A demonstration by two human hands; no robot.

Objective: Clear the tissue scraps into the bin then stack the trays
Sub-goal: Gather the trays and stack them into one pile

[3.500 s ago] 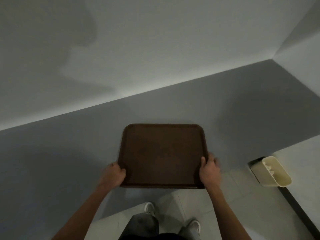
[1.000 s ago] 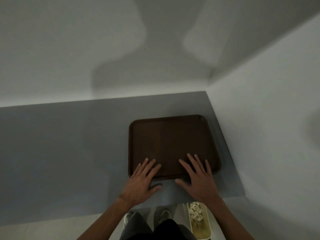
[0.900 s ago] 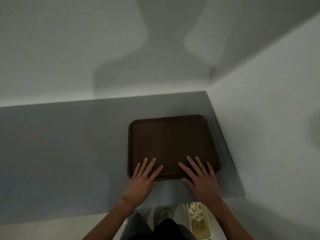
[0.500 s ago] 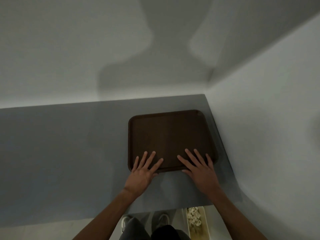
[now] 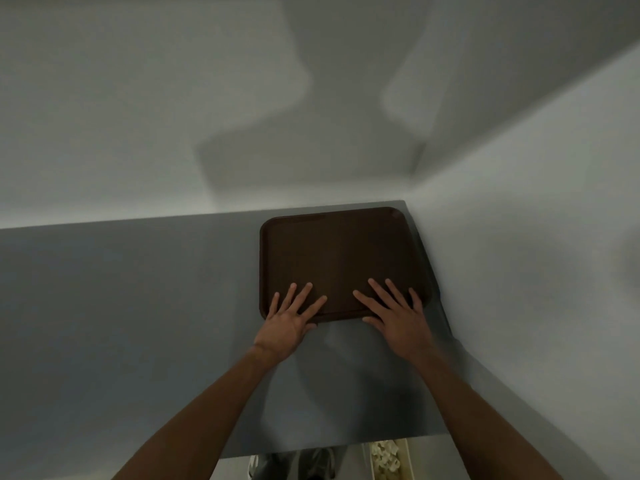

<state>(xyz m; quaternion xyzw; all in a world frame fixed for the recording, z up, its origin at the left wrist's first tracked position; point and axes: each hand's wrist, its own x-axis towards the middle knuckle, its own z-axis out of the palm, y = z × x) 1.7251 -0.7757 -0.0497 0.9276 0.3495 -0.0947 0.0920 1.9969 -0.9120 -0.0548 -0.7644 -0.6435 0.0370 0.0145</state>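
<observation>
A dark brown tray (image 5: 341,251) lies flat in the far right corner of the grey table (image 5: 121,306), against both walls. My left hand (image 5: 291,315) rests on the tray's near edge with its fingers spread straight. My right hand (image 5: 396,313) lies flat on the near right part of the tray, fingers spread too. A cream bin (image 5: 389,459) with white tissue scraps inside stands on the floor below the table's near edge.
White walls close the table in at the back and on the right. The grey tabletop stretches bare to the left of the tray. My shoes show on the floor beside the bin.
I carried the tray to the right end of the table, set it down, and both flat hands have slid it away from me into the corner.
</observation>
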